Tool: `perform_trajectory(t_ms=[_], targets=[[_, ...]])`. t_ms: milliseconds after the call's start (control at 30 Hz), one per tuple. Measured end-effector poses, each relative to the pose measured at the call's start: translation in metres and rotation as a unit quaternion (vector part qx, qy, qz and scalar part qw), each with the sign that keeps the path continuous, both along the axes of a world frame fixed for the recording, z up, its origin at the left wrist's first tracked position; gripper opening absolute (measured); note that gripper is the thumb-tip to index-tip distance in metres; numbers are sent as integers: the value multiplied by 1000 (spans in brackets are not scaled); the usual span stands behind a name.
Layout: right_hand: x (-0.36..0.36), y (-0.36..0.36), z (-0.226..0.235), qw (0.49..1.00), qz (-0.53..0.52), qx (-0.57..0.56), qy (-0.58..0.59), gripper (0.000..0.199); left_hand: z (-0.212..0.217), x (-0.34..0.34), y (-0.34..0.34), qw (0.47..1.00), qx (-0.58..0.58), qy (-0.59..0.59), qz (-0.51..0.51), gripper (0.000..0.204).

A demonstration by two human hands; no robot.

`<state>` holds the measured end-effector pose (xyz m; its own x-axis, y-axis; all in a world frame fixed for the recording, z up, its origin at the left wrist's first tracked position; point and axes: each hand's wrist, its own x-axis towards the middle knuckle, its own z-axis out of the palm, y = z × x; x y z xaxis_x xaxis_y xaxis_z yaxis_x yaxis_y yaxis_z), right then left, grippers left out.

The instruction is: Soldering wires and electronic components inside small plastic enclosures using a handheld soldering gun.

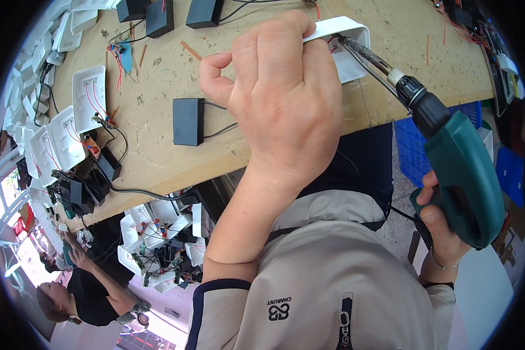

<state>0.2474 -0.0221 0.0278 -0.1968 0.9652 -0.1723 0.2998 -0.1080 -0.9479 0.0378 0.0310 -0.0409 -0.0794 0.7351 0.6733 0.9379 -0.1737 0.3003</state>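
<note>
My left hand (277, 96) is raised close to the camera and grips the rim of a white plastic housing (347, 44) that stands on the wooden workbench (157, 157). My right hand (443, 224) holds a green electric screwdriver (461, 175) by its body. Its long metal bit (364, 55) reaches up and left into the open side of the white housing, where red wires show. A black rectangular box (188, 121) with black leads lies on the bench just left of my left hand.
Several white housings with red wires (87, 96) lie along the bench's left side, and black boxes (160, 17) sit at the far edge. A blue crate (411, 149) stands below the bench on the right. Another person (84, 291) works at lower left beside a pile of white parts (163, 239).
</note>
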Motion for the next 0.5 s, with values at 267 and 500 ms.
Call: perform_trajectory(t_ms=[267, 500], targets=[[6, 0, -2, 999, 18, 33, -16, 46, 0, 0, 0, 1000, -4, -1, 1, 10], [10, 2, 0, 994, 39, 70, -80, 50, 1, 1, 0, 1000, -5, 0, 1, 11]])
